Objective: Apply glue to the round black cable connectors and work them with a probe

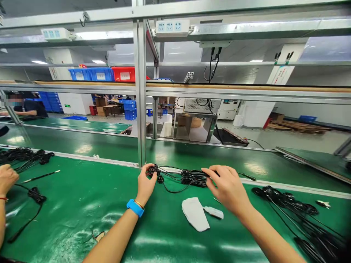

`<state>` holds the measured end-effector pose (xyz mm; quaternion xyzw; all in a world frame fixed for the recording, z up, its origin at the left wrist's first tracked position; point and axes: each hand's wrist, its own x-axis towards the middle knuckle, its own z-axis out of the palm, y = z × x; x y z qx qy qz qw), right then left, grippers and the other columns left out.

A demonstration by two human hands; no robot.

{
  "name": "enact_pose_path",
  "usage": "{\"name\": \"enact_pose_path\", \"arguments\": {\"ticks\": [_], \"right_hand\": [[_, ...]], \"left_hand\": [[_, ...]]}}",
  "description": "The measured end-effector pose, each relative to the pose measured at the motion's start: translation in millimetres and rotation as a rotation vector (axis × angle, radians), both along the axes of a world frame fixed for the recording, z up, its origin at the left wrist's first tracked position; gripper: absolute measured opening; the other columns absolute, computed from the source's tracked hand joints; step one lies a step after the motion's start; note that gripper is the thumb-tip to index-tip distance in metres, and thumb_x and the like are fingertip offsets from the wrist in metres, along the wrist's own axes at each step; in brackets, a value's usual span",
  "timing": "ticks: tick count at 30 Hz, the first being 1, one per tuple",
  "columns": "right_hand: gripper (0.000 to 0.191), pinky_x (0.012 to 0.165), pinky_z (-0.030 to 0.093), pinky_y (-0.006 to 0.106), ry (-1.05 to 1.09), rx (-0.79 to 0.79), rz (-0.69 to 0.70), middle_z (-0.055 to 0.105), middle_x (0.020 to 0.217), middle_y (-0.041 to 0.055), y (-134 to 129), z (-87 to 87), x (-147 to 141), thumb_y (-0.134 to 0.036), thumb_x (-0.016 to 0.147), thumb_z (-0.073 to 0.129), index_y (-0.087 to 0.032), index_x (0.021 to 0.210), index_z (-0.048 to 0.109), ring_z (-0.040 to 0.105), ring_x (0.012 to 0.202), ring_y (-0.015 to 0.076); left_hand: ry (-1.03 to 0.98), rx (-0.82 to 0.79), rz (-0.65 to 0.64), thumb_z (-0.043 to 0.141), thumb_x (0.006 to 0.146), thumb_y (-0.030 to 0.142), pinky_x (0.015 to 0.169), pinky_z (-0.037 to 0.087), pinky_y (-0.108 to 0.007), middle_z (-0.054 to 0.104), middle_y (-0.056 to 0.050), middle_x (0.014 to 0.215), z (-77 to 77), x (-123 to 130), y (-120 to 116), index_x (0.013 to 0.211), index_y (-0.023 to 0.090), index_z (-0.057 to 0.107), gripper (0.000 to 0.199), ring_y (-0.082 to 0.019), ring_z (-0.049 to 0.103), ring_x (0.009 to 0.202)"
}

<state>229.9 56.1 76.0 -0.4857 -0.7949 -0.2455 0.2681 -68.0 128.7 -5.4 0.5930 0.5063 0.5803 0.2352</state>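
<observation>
A coiled bundle of thin black cable (193,178) lies across the green bench mat (82,219) in front of me. My left hand (146,184), with a blue wristband, grips the bundle's left end, where a small black connector (160,179) hangs. My right hand (226,187) pinches the coils from the right. Below them lie a white cloth (194,214) and a small white tool (213,212). A larger heap of black cables (292,215) sits to my right. Another person's hand (7,179) rests at the far left beside a loose black cable (36,195).
More black cables (24,156) and a thin dark pen-like tool (41,176) lie at the left. A metal upright (141,91) stands behind the bundle, under a shelf with a power strip (172,27). Another green bench lies beyond it.
</observation>
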Motion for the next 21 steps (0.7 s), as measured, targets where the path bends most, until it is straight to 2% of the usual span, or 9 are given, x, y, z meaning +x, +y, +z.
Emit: {"name": "enact_pose_path", "arguments": {"ticks": [3,7,10,13,15,17,19,21], "right_hand": [[0.026,0.086,0.047,0.038,0.043,-0.077,0.034,0.066,0.1,0.0082,-48,-8.7,43,-0.025,0.091,0.048,-0.023,0.109,0.067,0.063,0.093,0.0236],[0.022,0.071,0.056,0.031,0.135,-0.507,0.052,0.071,0.093,0.0038,-99,-48.4,99,-0.026,0.082,0.056,-0.03,0.098,0.07,0.069,0.082,0.0222],[0.02,0.072,0.058,0.03,0.214,-0.73,0.014,0.072,0.089,0.0036,-116,-75.4,112,-0.022,0.075,0.06,-0.029,0.089,0.071,0.07,0.081,0.0231],[0.018,0.083,0.057,0.033,0.303,-0.749,0.042,0.072,0.099,0.0053,-116,-83.4,88,-0.027,0.08,0.062,-0.028,0.096,0.07,0.07,0.092,0.0238],[0.02,0.089,0.055,0.034,0.368,-0.708,0.095,0.07,0.11,0.0057,-108,-79.3,59,-0.032,0.088,0.057,-0.028,0.105,0.067,0.067,0.102,0.0227],[0.025,0.094,0.051,0.035,0.411,-0.674,0.151,0.068,0.117,0.0073,-96,-71.9,28,-0.032,0.093,0.053,-0.026,0.115,0.064,0.064,0.109,0.0229],[0.026,0.09,0.051,0.035,0.408,-0.698,0.203,0.069,0.115,0.0074,-83,-64.5,1,-0.03,0.095,0.051,-0.024,0.118,0.062,0.065,0.105,0.0228],[0.022,0.078,0.051,0.031,0.398,-0.733,0.224,0.072,0.098,0.0043,-70,-59.4,-17,-0.028,0.097,0.046,-0.024,0.105,0.065,0.067,0.087,0.0206]], "left_hand": [[-0.02,-0.046,-0.197,0.056,0.082,0.02,0.09,0.052,-0.032,0.066,-0.007,0.116,8.1,17,-31,0.115,0.02,0.06,0.033,-0.02,0.064,0.102],[0.018,-0.158,-0.446,0.06,0.07,0.009,0.083,0.054,-0.03,0.067,-0.006,0.108,1.1,36,-80,0.103,0.02,0.069,0.035,-0.02,0.065,0.096],[0.057,-0.311,-0.652,0.061,0.065,0.004,0.082,0.053,-0.03,0.068,-0.004,0.098,-6.1,44,-105,0.103,0.019,0.069,0.042,-0.02,0.065,0.091],[0.054,-0.387,-0.724,0.061,0.066,0.002,0.089,0.049,-0.032,0.067,-0.005,0.107,-7.7,50,-114,0.109,0.02,0.065,0.046,-0.02,0.062,0.099],[0.003,-0.391,-0.718,0.061,0.068,0.002,0.091,0.048,-0.033,0.067,-0.005,0.108,-6.1,55,-113,0.108,0.02,0.063,0.044,-0.02,0.062,0.101],[-0.091,-0.45,-0.733,0.062,0.07,0.004,0.086,0.048,-0.032,0.068,-0.005,0.101,-3.4,60,-110,0.107,0.02,0.061,0.04,-0.019,0.064,0.095],[-0.17,-0.515,-0.747,0.066,0.071,0.006,0.08,0.049,-0.03,0.069,-0.004,0.095,0.0,66,-107,0.107,0.019,0.059,0.039,-0.018,0.065,0.087],[-0.25,-0.523,-0.741,0.071,0.07,0.009,0.08,0.05,-0.031,0.068,-0.006,0.102,3.4,69,-103,0.107,0.018,0.06,0.039,-0.019,0.066,0.09]]}}
